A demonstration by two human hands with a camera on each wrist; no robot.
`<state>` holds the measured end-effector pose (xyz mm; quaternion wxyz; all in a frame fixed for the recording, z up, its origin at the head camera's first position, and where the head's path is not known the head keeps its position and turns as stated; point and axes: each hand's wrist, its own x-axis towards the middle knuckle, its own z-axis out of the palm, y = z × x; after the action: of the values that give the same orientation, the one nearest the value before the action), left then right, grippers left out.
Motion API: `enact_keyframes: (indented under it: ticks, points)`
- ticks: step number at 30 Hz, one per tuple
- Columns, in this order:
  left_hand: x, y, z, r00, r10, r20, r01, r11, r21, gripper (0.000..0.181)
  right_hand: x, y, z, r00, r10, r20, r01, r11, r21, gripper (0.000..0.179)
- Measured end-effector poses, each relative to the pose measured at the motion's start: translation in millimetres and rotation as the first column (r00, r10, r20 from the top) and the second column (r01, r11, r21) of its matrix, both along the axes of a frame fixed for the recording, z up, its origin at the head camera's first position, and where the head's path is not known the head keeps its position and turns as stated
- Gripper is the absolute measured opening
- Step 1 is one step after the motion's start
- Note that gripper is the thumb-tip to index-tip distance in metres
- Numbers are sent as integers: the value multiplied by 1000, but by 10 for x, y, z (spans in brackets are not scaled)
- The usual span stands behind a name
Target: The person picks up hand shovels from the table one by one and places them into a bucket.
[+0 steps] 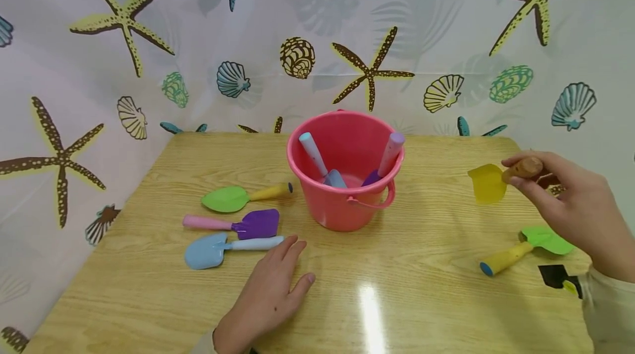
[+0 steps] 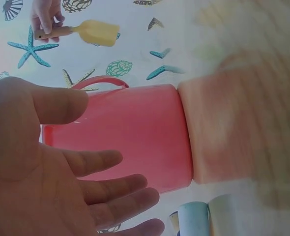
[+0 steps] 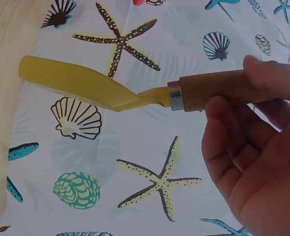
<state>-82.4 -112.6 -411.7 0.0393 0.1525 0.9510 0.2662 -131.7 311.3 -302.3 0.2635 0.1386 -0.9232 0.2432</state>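
My right hand (image 1: 577,199) pinches the wooden handle of a small yellow hand shovel (image 1: 488,183), held above the right part of the table. The right wrist view shows its metal collar and yellow blade (image 3: 76,81) pointing away from the fingers. My left hand (image 1: 270,293) lies palm down with fingers extended, its fingertips right at the handle end of a light blue shovel (image 1: 205,252). Ahead of that hand stands a pink bucket (image 1: 342,213), holding a blue shovel (image 1: 312,153) and a purple shovel (image 1: 392,150) with their handles up.
Left of the bucket, a purple shovel (image 1: 258,223) with a pink handle and a green trowel (image 1: 225,199) lie beside the light blue one. Another green trowel (image 1: 508,259) lies below the right hand. A seashell-patterned cloth (image 1: 317,12) hangs behind the wooden table (image 1: 421,288).
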Motion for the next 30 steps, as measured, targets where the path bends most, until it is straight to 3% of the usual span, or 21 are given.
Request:
enact_keyframes:
  ticks: [11, 17, 21, 23, 25, 27, 30]
  points:
    - [-21, 29, 12, 999, 5, 54, -5, 1000, -8, 57, 83, -205, 161, 991, 61, -117, -77, 987, -143, 33]
    - [-30, 42, 16, 997, -1, 74, 1, 1000, -9, 58, 112, -328, 267, 977, 111, -184, -156, 956, -249, 38]
    - [-38, 35, 4, 997, -3, 79, 3, 1000, -10, 58, 123, -438, 325, 949, 155, -275, -239, 921, -307, 36]
    - [-38, 27, -2, 997, -4, 78, 5, 1000, -5, 58, 128, -507, 353, 922, 190, -338, -307, 890, -337, 34]
    - [-34, 19, -8, 997, -7, 72, 7, 1000, 0, 58, 132, -583, 382, 887, 232, -399, -391, 836, -384, 31]
    - [-31, 11, -12, 998, -11, 61, 10, 1000, 4, 57, 137, -671, 404, 844, 284, -455, -489, 757, -434, 28]
    - [-28, 1, -18, 999, -13, 43, 13, 1000, 4, 57, 145, -808, 410, 772, 363, -522, -619, 616, -487, 25]
